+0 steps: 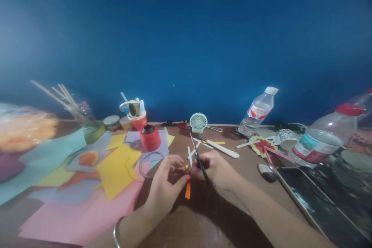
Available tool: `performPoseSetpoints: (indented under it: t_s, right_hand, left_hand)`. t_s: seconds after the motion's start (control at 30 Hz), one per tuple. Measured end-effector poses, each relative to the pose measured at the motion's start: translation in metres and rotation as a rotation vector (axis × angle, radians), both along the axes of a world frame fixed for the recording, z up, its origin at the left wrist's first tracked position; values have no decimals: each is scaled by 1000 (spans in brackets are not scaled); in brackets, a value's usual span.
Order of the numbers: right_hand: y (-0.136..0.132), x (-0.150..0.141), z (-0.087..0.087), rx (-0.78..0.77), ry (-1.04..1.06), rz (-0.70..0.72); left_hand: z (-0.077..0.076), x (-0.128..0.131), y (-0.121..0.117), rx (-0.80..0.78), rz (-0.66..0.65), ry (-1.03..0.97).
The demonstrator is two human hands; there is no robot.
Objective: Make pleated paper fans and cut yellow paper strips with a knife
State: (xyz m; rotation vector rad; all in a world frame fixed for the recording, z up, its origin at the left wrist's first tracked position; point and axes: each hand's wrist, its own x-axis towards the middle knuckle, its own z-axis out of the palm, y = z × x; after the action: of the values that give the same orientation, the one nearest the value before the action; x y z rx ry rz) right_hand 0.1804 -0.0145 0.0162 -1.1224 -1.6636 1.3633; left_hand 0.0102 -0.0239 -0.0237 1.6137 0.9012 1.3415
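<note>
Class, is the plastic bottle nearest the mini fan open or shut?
Shut: the plastic bottle has a white cap over its mouth.

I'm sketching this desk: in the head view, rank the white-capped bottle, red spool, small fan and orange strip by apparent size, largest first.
1. White-capped bottle
2. Red spool
3. Small fan, only slightly smaller than the spool
4. Orange strip, counting its visible part

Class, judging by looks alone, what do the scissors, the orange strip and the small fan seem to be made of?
Scissors: probably metal blades, slim and pointed; the dark part's material is unclear.
Orange strip: likely paper, thin and flat, with a matt-looking face.
Small fan: probably moulded plastic, pale and smooth, with a slotted round grille.
</note>
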Motion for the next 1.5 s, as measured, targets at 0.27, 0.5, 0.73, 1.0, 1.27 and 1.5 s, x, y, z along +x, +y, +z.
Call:
performPoseSetpoints:
  t_s: [0.27, 0.5, 0.73, 1.0, 1.27, 1.5]
  right_hand:
    - [-4, -11, -5, -93, 169, -114]
    - [-1, -13, -14, -130, 243, -221]
    - [-1, -12, -14, -18, 58, -235]
    - [-1, -13, -20, 38, 22, -233]
    - [12, 17, -22, 332, -239, -235]
    - [12, 28, -26, 513, -786, 2]
  left_hand:
    - [10, -5, -2, -112, -98, 162]
    - [14, -4, 2, -244, -138, 113]
    - [10, -2, 6, -303, -53, 181]
    - [8, 0, 10, -333, -2, 157]
    - [2, -3, 13, -486, -36, -157]
    - [11, -2, 13, -522, -71, -471]
